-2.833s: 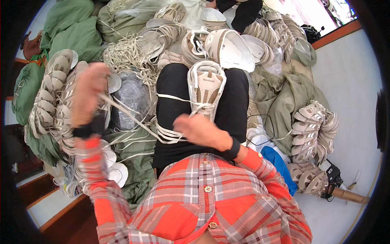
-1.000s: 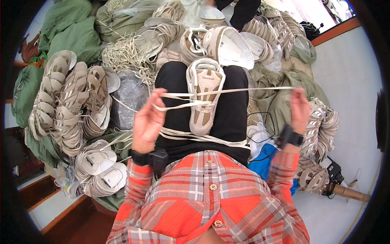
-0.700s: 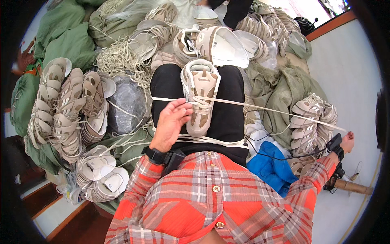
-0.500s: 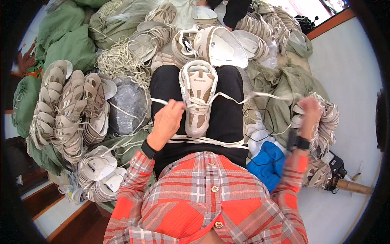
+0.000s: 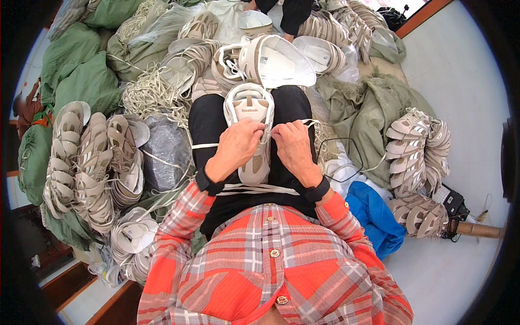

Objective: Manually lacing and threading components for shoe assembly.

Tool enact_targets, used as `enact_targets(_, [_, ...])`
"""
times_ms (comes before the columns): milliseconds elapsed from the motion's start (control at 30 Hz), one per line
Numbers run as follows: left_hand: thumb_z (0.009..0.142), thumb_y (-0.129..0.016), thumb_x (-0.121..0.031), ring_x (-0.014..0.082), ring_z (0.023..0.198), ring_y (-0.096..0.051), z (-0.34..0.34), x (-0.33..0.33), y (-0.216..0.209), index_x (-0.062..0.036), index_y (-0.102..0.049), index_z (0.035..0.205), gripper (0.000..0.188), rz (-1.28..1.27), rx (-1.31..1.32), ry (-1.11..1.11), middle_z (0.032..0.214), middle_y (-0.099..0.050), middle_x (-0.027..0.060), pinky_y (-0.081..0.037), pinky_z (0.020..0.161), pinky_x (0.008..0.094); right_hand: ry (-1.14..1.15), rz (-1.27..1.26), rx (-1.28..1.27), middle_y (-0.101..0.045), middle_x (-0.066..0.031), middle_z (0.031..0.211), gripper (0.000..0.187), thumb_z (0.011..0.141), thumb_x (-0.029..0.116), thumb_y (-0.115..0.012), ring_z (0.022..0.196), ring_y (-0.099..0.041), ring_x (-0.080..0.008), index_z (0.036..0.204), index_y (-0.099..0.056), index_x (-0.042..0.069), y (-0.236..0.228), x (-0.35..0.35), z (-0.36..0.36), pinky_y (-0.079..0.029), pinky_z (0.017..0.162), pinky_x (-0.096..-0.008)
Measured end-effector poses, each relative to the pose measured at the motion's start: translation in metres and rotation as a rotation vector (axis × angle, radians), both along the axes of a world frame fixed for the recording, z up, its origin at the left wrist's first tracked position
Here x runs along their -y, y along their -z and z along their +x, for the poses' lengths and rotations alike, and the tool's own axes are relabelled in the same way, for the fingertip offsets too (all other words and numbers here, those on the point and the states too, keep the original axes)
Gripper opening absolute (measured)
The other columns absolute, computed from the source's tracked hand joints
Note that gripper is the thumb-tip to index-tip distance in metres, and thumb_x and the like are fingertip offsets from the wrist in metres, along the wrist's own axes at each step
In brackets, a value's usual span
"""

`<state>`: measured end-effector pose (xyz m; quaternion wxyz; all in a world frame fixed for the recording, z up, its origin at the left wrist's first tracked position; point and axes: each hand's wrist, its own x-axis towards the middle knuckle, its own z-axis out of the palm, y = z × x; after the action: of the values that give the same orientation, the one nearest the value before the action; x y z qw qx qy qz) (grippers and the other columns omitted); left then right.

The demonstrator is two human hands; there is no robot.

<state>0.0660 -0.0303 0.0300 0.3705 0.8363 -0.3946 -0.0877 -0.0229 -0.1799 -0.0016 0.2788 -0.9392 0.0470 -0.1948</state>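
Observation:
A beige and white sneaker (image 5: pixel 247 103) rests on my lap between my black-trousered thighs, its toe toward me. Over its lacing area, my left hand (image 5: pixel 238 147) is closed, fingertips pinching at the right-hand eyelet edge. My right hand (image 5: pixel 295 147) meets it there, thumb and forefinger pinched on the white shoelace (image 5: pixel 311 122), part of which sticks out beyond the knuckles. Another stretch of lace shows left of my left wrist. The fingers hide most of the lacing. More white laces (image 5: pixel 260 188) lie across my lap.
Stacked shoe uppers (image 5: pixel 92 173) stand at the left, with others (image 5: pixel 414 151) at the right. Beyond my knees lie a large upturned-open sneaker (image 5: pixel 279 59) and a tangle of laces (image 5: pixel 154 92). Green sacks (image 5: pixel 86 81) and a blue cloth (image 5: pixel 374 216) flank me. Another person's dark-clad limb (image 5: pixel 295 16) shows at the far side.
My right hand has come in from far out at the right, where it was pulling the lace taut, to the shoe. My left hand has moved up over the lacing.

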Motion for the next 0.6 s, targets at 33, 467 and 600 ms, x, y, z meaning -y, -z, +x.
enact_targets(33, [0.084,-0.054,-0.011,0.0329,0.077,-0.061,0.001,0.002,0.005,-0.0043,-0.066,0.092,0.015,0.037,0.029,-0.013,0.086,-0.061,0.0126,-0.049,0.066,0.0419,-0.001,-0.020,0.016,-0.057,-0.0091,0.075,0.004,0.077,0.006,-0.060,0.079,-0.050,-0.0277,0.082,-0.060,0.006,-0.001,-0.002,0.001,-0.039,0.074,-0.0386])
enact_targets(467, [0.072,-0.058,-0.005,0.0283,0.071,-0.059,0.023,0.017,-0.001,-0.0023,-0.056,0.078,0.007,0.160,0.517,0.347,0.086,-0.053,0.0106,-0.049,0.060,0.0384,0.022,0.142,-0.074,-0.057,-0.0137,0.079,0.013,0.077,0.005,-0.063,0.078,-0.054,-0.0329,0.088,-0.056,0.003,-0.006,-0.005,0.008,-0.044,0.069,-0.0427])
enact_targets(600, [0.070,-0.057,-0.005,0.0276,0.071,-0.059,0.041,-0.002,-0.055,-0.0024,-0.055,0.079,0.009,0.362,0.655,0.165,0.083,-0.054,0.0122,-0.048,0.062,0.0364,-0.220,0.021,0.006,-0.052,-0.0107,0.081,0.015,0.075,0.011,-0.065,0.081,-0.050,-0.0290,0.083,-0.056,0.003,-0.028,-0.001,0.001,-0.042,0.072,-0.0389])
